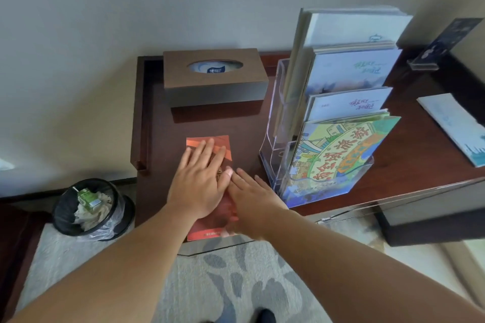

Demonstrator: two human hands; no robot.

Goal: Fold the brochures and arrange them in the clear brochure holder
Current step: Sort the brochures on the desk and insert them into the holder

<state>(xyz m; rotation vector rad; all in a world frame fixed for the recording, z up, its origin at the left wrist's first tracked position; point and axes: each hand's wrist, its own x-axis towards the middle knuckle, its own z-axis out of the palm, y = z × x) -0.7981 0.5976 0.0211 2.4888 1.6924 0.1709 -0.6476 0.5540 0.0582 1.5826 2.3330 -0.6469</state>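
I read the desk (162, 139) as dark wood with a smooth, semi-gloss varnish. The brochure holder (273, 123) is clear, glossy rigid plastic. The red brochure (204, 231) is smooth paper with a slight sheen. The tissue box (215, 84) is brown and matt; I cannot tell its material. The waste bin (91, 207) is black mesh lined with thin clear plastic film. The carpet (236, 283) is matt cloth.

The left hand (198, 184) and right hand (253, 200) hide most of the red brochure (222, 144), and the pale booklet (452, 123) is cropped

Upside-down Chinese characters on brochures (349, 139), unreadable
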